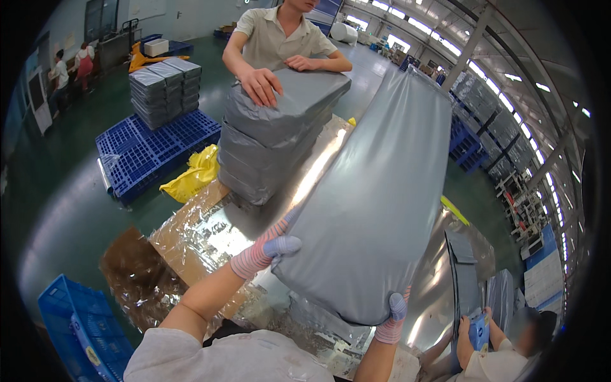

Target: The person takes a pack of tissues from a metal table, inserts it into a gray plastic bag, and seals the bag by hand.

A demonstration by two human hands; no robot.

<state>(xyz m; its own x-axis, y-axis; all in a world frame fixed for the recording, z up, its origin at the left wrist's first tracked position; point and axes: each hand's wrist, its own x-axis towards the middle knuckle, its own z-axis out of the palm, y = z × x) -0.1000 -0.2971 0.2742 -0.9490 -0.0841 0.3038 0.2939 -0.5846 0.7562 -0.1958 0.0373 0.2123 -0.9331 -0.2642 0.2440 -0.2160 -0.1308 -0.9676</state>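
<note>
The grey bag (375, 197) stands tilted between both gloved hands, the left hand (270, 248) pressed on its near left edge and the right hand (393, 318) closed under its near bottom corner.

The big grey package (375, 204) is wrapped in smooth plastic film with a soft, half-matt shine. The left hand (267, 249) and the right hand (393, 318) gripping it wear knitted cloth gloves with rubbery blue fingertips. Under the package, the table (210, 235) shows brown cardboard covered by glossy, wrinkled clear film. Behind the package, the stack of grey parcels (273, 137) has the same creased plastic skin.
</note>
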